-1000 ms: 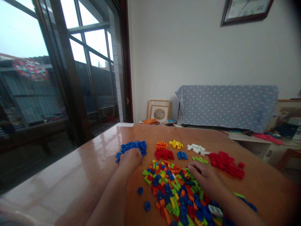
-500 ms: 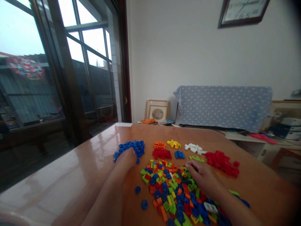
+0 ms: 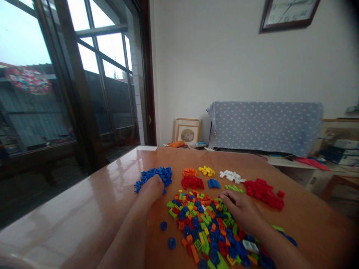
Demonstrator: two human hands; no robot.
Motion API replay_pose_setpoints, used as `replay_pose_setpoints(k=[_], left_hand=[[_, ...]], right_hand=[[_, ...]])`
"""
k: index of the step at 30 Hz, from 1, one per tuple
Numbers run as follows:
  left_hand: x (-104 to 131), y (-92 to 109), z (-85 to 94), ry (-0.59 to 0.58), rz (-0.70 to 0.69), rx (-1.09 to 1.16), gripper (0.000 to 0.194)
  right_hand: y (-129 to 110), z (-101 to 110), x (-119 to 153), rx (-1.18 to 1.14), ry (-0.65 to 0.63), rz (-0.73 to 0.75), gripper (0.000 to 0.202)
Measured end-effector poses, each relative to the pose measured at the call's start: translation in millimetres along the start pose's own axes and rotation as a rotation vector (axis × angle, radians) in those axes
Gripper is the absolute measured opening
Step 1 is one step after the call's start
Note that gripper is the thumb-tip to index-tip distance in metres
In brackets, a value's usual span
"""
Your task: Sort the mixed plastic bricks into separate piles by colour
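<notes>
Two hands are working over one table. The left hand is lying over the near side of one blue pile; its fingers are hiding from view among the pieces, so how far open they are, and whether they are gripping anything, I cannot tell. The right hand is hanging at the far right side of one mixed pile, its fingers curling inward with thumb and forefinger standing close together; whether they are pinching a piece I cannot tell.

Eight single-colour groups are sitting beyond or beside the mixed pile. Besides the blue pile, one orange pile, one yellow pile and one white pile are forming the far line. Nearer, one small red pile, one blue row and one green row are lying, with one large red pile spreading to the right. Two blue wheels are lying apart, left of the mixed pile, whose pieces are overlapping too much for counting.
</notes>
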State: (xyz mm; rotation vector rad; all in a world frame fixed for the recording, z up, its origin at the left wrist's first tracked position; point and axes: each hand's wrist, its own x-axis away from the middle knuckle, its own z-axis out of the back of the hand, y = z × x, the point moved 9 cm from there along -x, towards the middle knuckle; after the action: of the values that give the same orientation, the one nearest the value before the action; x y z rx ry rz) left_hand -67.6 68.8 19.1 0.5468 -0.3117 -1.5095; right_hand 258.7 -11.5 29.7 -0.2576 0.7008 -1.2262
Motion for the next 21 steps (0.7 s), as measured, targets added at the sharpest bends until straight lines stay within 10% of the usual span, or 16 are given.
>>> replay_pose_setpoints(k=[3,10,21], left_hand=[[3,14,5.2,0.027,-0.057,-0.045,0.014],[22,39,-39.2,-0.332,-0.291,0.0,0.012],[13,26,-41.8,-0.266,-0.221,-0.087,0.011]], right_hand=[[0,-1,0,0.001,-0.003,0.0,0.034],[-1,-4,-1,0.002,-0.016,0.004,0.033],[1,-5,-1,-0.013,-0.03,0.001,0.032]])
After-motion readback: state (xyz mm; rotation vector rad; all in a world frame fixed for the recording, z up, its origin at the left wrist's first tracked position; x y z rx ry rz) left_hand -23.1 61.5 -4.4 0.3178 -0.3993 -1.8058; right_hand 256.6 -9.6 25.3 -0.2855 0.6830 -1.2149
